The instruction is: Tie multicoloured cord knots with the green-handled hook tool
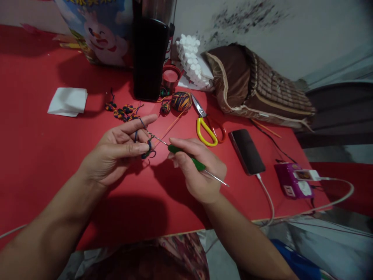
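Observation:
Between thumb and fingers, my left hand (119, 149) pinches a small dark piece of crochet work (147, 151), and a strand of blue yarn loops over its raised index finger. My right hand (198, 167) is closed around the green handle of a crochet hook (186, 156). The hook's metal tip meets the yarn at the top of the piece. A thin strand runs back to a multicoloured yarn ball (182, 101). Beyond my left hand lie several small crocheted pieces (120, 112) in similar dark and orange colours.
Scissors (206, 130) with yellow and red handles lie right of the yarn. A phone (247, 151) on a white cable and a purple power block (291, 181) are further right. A folded white tissue (68, 102), black upright box (150, 58) and brown cushion (262, 85) stand around the red table (35, 155).

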Motion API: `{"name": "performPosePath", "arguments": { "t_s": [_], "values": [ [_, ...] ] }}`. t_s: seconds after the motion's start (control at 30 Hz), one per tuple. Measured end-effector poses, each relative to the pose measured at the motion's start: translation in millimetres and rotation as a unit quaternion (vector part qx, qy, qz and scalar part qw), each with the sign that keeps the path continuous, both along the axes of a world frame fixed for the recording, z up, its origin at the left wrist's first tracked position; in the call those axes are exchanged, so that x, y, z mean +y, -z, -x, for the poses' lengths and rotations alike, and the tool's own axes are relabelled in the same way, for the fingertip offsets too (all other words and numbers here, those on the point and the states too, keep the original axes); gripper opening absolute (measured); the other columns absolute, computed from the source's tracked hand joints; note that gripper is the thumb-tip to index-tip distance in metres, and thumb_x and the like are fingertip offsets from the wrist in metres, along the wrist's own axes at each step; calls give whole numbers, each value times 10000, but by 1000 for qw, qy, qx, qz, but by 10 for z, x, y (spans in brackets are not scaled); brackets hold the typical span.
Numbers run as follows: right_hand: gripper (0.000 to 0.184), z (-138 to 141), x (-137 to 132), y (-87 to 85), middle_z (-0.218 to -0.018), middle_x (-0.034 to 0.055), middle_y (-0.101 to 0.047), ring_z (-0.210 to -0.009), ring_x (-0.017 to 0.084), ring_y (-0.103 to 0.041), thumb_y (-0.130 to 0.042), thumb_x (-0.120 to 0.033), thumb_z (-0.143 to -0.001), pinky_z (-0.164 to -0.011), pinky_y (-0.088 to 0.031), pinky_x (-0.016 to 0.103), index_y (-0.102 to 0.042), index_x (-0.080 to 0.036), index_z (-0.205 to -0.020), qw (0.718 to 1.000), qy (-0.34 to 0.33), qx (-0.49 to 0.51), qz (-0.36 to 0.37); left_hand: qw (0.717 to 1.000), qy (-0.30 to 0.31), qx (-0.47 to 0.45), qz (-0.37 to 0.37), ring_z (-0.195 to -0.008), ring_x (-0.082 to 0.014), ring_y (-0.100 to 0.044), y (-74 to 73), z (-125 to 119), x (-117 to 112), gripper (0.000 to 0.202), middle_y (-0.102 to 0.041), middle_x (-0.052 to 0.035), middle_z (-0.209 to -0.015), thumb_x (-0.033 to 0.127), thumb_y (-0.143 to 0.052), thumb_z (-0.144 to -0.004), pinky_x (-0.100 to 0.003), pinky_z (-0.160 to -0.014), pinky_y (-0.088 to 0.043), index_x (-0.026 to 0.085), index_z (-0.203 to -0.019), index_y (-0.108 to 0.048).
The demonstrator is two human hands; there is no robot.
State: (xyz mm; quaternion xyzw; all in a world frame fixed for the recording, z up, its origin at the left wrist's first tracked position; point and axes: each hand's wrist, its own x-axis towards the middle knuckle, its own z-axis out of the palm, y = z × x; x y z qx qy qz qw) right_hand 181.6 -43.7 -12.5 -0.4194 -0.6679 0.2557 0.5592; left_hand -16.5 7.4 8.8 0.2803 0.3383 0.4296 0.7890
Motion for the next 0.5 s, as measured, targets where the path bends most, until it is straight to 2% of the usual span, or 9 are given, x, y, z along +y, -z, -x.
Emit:
{"name": "performPosePath", "arguments": {
  "t_s": [0.1,0.23,0.37,0.5],
  "values": [
    [263,-3,-4,-15,-992,39,-848,-854,179,-789,-661,-195,-1049,-790,-674,358,-799,-287,-1253,1000,3,-9,-7,1000,0,2,13,-594,-90,-659,-36,8,0,537,-718,14,-749,24,-877,-663,-166,-565,-558,156,-1182,-834],
    [263,-16,0,-27,-987,46,-847,-864,187,-788,-673,-187,-1039,-783,-670,364,-809,-290,-1239,1000,-5,-7,-13,999,-7,-8,42,-598,-71,-619,-62,28,23,528,-701,1,-737,30,-875,-611,-133,-538,-517,127,-1129,-856],
    [287,-33,10,-52,-958,43,-843,-843,177,-779,-670,-146,-1030,-769,-656,348,-812,-280,-1240,1000,-25,-4,-18,996,23,-20,78,-594,-92,-611,-34,77,62,540,-731,-43,-722,46,-851,-600,-122,-442,-419,128,-1134,-860],
    [305,-54,18,-74,-938,44,-837,-826,162,-770,-686,-111,-1013,-761,-641,326,-812,-258,-1248,999,-45,7,-20,991,61,-42,111,-589,-102,-630,9,130,86,567,-742,-69,-705,42,-837,-628,-120,-459,-435,99,-1192,-838]
  ]
}}
